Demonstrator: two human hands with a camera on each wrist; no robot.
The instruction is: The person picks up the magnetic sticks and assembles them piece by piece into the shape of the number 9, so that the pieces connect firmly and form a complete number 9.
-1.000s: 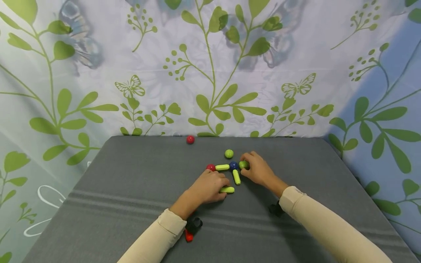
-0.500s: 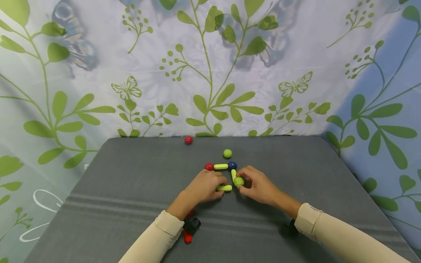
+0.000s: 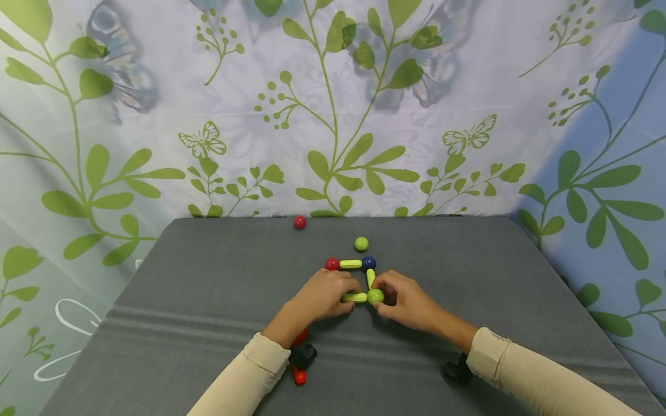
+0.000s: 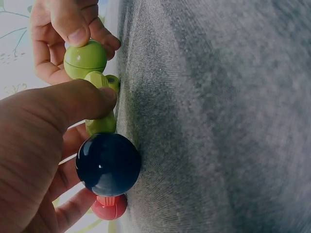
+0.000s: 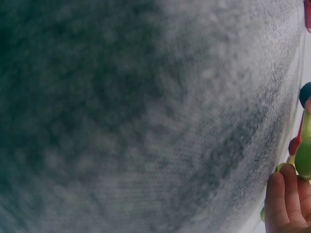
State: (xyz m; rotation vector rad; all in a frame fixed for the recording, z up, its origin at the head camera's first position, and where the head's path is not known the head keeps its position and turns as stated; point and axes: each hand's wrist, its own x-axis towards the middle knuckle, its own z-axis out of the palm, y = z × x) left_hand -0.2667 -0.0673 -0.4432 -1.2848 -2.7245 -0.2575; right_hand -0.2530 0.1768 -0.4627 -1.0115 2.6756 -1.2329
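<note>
My left hand point(image 3: 325, 294) pinches a yellow-green rod point(image 3: 356, 297) between thumb and fingers. A dark blue ball point(image 4: 108, 165) sits at the rod's near end in the left wrist view, with a red ball point(image 4: 111, 209) past it. My right hand point(image 3: 408, 300) grips a green ball point(image 3: 376, 297) right at the rod's other end. From that ball a second yellow-green rod point(image 3: 371, 276) runs back to another blue ball point(image 3: 368, 263). A third rod point(image 3: 351, 264) links this blue ball to a red ball point(image 3: 332, 264) at the left.
Farther back on the grey table point(image 3: 234, 260) lie a loose red ball point(image 3: 299, 222) and a loose green ball point(image 3: 361, 244). A red piece point(image 3: 299, 375) shows beside the left forearm, partly hidden by the black wrist camera point(image 3: 303, 356). A patterned cloth hangs behind.
My right hand has brought the green ball from beside the blue ball towards me, to the end of the rod in the left hand. The left hand stays in place.
</note>
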